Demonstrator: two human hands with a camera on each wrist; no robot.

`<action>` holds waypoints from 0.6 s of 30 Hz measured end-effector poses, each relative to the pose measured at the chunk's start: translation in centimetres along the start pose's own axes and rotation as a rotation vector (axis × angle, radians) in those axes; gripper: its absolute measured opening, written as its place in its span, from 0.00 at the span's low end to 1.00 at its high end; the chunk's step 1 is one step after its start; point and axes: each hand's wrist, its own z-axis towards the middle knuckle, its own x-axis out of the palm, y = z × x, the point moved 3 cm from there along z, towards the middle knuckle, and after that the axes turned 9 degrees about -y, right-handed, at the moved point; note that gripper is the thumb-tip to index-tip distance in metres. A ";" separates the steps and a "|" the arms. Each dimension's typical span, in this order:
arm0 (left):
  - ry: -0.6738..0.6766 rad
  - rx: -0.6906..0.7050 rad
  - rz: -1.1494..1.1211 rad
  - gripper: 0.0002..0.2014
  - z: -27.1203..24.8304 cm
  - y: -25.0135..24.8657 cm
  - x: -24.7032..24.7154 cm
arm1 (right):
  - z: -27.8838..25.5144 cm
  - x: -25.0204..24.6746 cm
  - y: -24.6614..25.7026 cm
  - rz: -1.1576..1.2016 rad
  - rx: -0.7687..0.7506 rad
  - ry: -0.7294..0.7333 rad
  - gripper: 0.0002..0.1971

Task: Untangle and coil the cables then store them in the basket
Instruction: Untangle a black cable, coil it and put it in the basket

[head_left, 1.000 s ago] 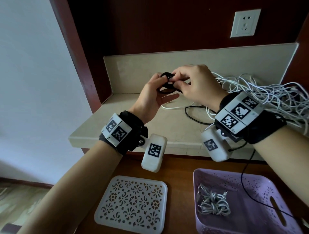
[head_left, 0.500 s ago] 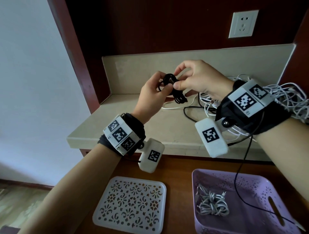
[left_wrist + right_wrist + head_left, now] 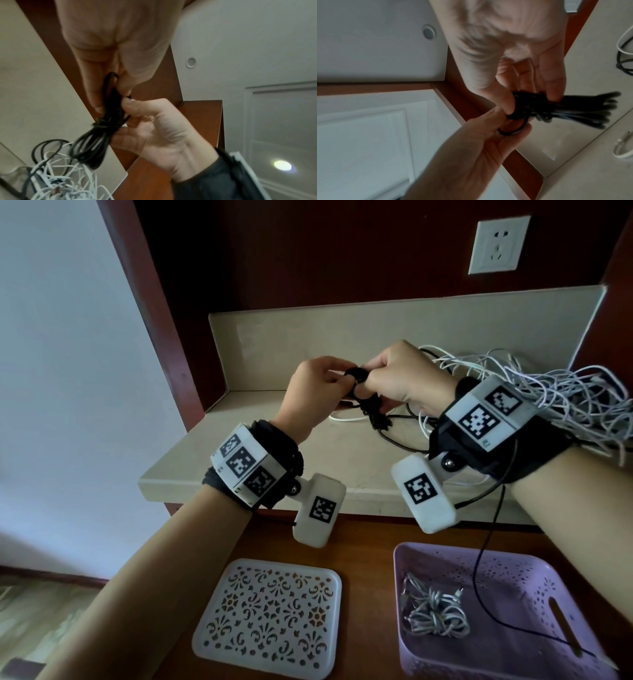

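Nearest on the wood desk: white perforated lid (image 3: 270, 616) at left, lilac basket (image 3: 534, 570) at right. A coiled grey cable (image 3: 433, 609) already lies in the basket's left half. A thin black lead (image 3: 479, 587) runs across the basket from the right wrist.

Above the beige counter (image 3: 342, 460), both hands meet on a black cable bundle (image 3: 363, 392). Left hand (image 3: 310, 392) pinches a small loop at the bundle's end between thumb and finger; the right wrist view shows that loop (image 3: 513, 128) against the fingertips. Right hand (image 3: 404, 378) has its fingers curled round the wrapped middle of the coil; the coil's free loops (image 3: 89, 150) hang below it, clear of the counter.

Behind the right wrist: a tangled pile of white cables (image 3: 555, 395) on the counter, with a few black strands (image 3: 404, 436) mixed in. Wall socket (image 3: 498, 244) above.
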 end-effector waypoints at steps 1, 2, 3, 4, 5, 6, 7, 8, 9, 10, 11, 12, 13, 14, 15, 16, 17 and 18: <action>-0.001 -0.007 0.041 0.09 0.1 0.0 0.0 | -0.1 0.2 -0.2 -0.014 0.006 -0.011 0.11; -0.018 0.001 0.079 0.10 0.2 0.0 0.0 | -0.2 0.3 -0.3 -0.018 0.010 -0.022 0.12; -0.046 0.020 0.111 0.11 0.2 0.0 -0.1 | -0.2 0.4 -0.4 -0.019 0.010 -0.036 0.12; -0.078 0.043 0.133 0.10 0.2 0.0 -0.1 | -0.2 0.4 -0.4 -0.020 0.007 -0.053 0.12; -0.108 0.063 0.143 0.09 0.1 0.0 0.0 | -0.3 0.5 -0.3 -0.026 0.000 -0.073 0.11; -0.138 0.081 0.145 0.08 0.1 0.1 0.0 | -0.3 0.5 -0.3 -0.038 -0.012 -0.095 0.11; -0.169 0.101 0.149 0.07 0.0 0.2 0.1 | -0.4 0.5 -0.2 -0.054 -0.029 -0.122 0.10; -0.199 0.124 0.155 0.08 0.0 0.3 0.2 | -0.4 0.6 -0.2 -0.074 -0.048 -0.150 0.09; -0.226 0.148 0.162 0.08 -0.1 0.3 0.2 | -0.5 0.6 -0.1 -0.092 -0.065 -0.174 0.09; -0.248 0.172 0.167 0.08 -0.2 0.2 0.2 | -0.5 0.7 -0.1 -0.102 -0.076 -0.195 0.09; -0.266 0.193 0.166 0.08 -0.2 0.2 0.2 | -0.5 0.8 -0.1 -0.105 -0.084 -0.211 0.08; -0.281 0.209 0.157 0.08 -0.3 0.2 0.1 | -0.5 0.8 -0.1 -0.105 -0.091 -0.224 0.07; -0.295 0.218 0.146 0.07 -0.4 0.2 0.1 | -0.5 0.9 -0.1 -0.104 -0.098 -0.237 0.07; -0.303 0.221 0.130 0.07 -0.4 0.2 0.0 | -0.6 0.9 -0.1 -0.097 -0.103 -0.248 0.06; -0.302 0.216 0.112 0.07 -0.4 0.1 -0.1 | -0.7 1.0 -0.1 -0.077 -0.105 -0.253 0.07; -0.289 0.202 0.092 0.08 -0.4 0.1 -0.1 | -0.6 1.0 -0.3 -0.035 -0.092 -0.245 0.07; -0.273 0.181 0.074 0.08 -0.3 0.1 -0.1 | -0.6 1.0 -0.6 0.019 -0.060 -0.227 0.08; -0.261 0.165 0.060 0.08 -0.3 0.2 -0.1 | -0.5 1.0 -0.9 0.066 -0.018 -0.209 0.08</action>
